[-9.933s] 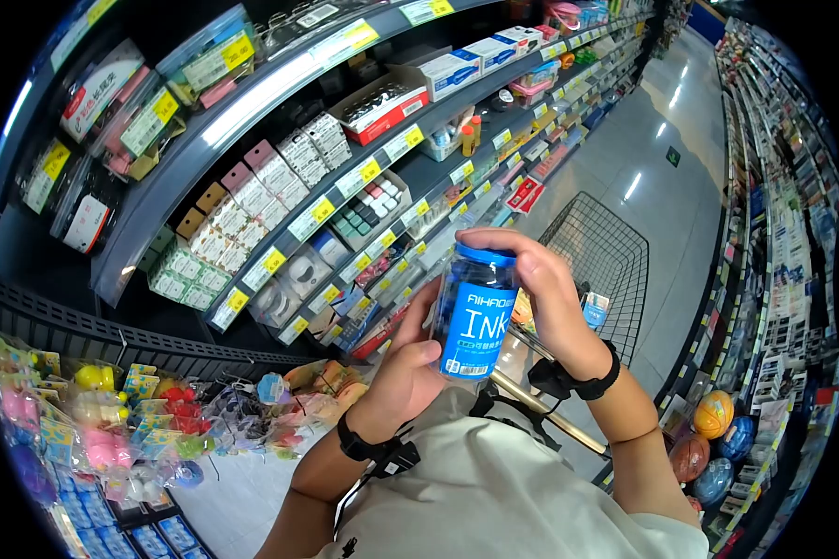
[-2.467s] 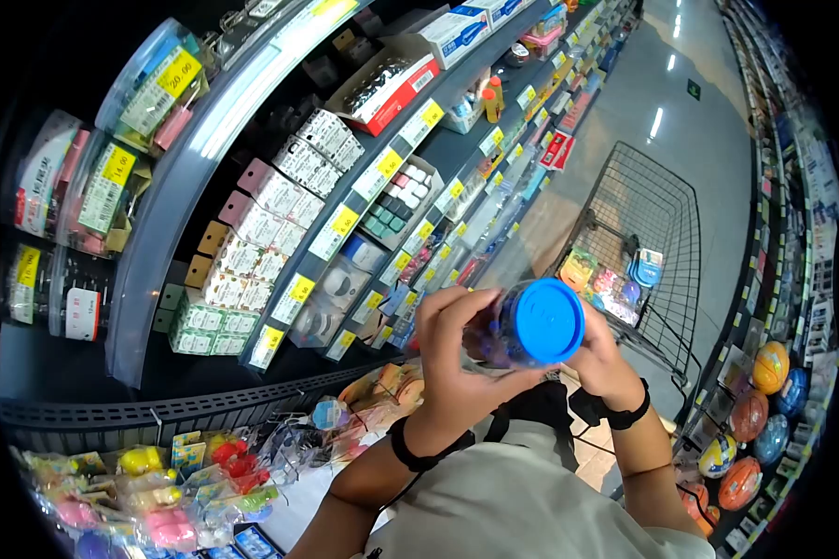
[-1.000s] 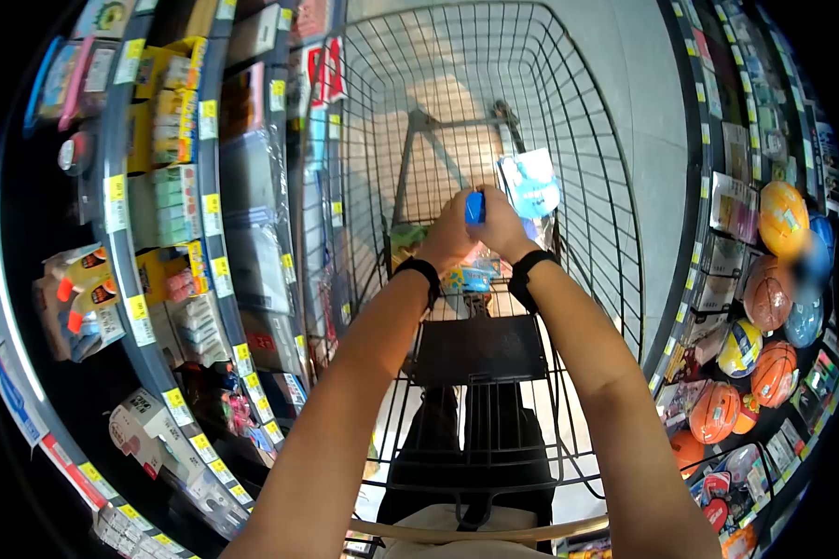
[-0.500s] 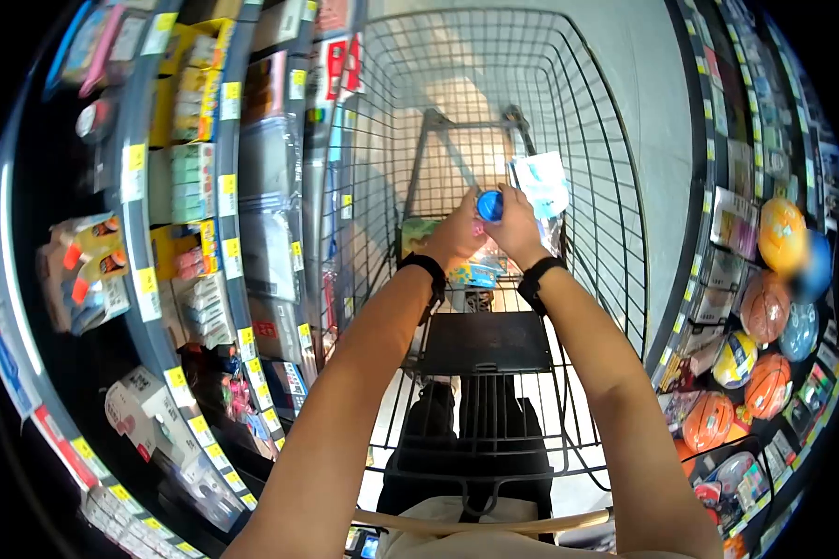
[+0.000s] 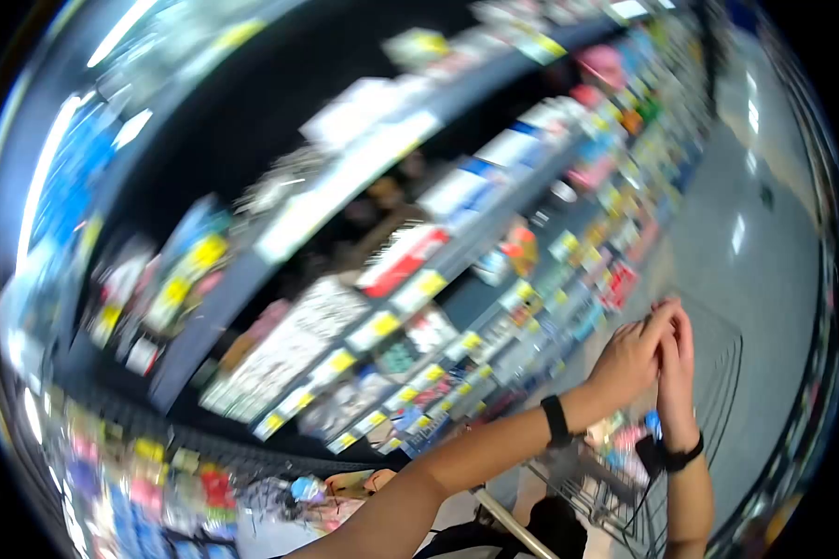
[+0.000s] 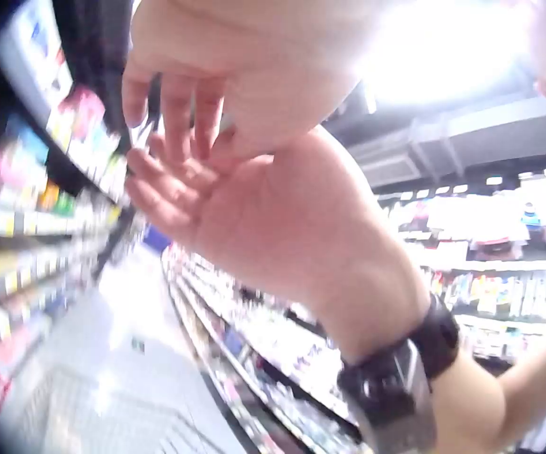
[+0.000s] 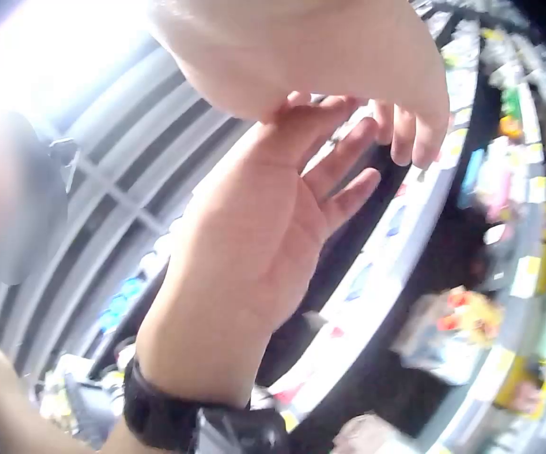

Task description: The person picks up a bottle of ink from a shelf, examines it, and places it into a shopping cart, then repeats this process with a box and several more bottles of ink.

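Observation:
Both hands are raised together in front of the cart at the right of the head view. My left hand [image 5: 625, 363] overlaps my right hand [image 5: 677, 373], with their fingertips close together. No item shows in either hand. In the left wrist view, the right hand [image 6: 264, 227] has its palm exposed and fingers loosely spread, below the left hand [image 6: 254, 66] with its fingers hanging down. The right wrist view also has the right hand's fingers [image 7: 349, 194] apart. Below the hands is the wire shopping cart [image 5: 722, 391], with blurred colourful packs [image 5: 625, 438] inside.
A long stocked shelf [image 5: 373, 307] runs along the left, blurred by motion. Bagged toys [image 5: 158, 475] hang at the lower left. The aisle floor [image 5: 755, 270] stretches ahead on the right, bordered by another shelf row. The cart's handle [image 5: 513, 522] is near the body.
Earlier both hands held a clear blue-lidded jar labelled Ink, then lowered it into the cart. Now they are raised and have let go of it. The head view has swung towards the left shelf.

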`<state>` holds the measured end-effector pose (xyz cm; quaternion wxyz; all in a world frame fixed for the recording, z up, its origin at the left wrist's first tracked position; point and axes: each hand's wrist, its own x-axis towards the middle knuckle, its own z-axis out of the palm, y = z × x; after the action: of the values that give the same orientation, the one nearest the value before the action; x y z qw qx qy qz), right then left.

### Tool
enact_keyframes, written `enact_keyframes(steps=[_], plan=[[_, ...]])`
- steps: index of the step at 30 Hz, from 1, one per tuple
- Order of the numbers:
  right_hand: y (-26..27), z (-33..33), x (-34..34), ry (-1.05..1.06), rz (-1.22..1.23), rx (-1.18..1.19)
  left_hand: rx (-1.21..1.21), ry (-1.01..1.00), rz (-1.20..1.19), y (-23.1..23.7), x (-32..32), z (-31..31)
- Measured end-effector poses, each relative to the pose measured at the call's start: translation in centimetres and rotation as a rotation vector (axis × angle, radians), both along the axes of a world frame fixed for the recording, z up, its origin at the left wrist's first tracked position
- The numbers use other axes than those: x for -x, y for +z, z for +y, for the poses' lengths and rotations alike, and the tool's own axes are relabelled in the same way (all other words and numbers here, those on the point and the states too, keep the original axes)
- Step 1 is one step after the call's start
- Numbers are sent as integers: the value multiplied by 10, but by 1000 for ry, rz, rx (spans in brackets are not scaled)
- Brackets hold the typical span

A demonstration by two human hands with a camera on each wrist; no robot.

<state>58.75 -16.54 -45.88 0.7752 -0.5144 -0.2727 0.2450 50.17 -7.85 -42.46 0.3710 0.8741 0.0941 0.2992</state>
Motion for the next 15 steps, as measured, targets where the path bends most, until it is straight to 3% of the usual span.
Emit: enact_keyframes(steps=[2, 3, 4, 6, 8, 9, 11, 14, 15], plan=[[78, 14, 69, 69, -9, -146, -242, 166, -229, 91, 63, 8], [92, 9, 127, 62, -21, -175, -324, 231, -301, 127, 114, -6], [93, 8, 185, 159, 253, -282, -251, 235, -350, 162, 156, -11], [88, -12, 253, 601, 356, -296, -71, 202, -448, 203, 212, -13], [78, -18, 306, 717, 93, -191, 56, 181, -539, 232, 265, -11], [79, -13, 323, 850, 40, -307, 158, 144, -574, 246, 289, -9], [131, -16, 369, 903, 23, -266, 216, 169, -603, 261, 331, -3], [162, -22, 407, 906, -145, -98, 223, 219, -627, 269, 377, 9], [168, -20, 417, 921, -84, -88, 185, 263, -575, 272, 391, 10]])
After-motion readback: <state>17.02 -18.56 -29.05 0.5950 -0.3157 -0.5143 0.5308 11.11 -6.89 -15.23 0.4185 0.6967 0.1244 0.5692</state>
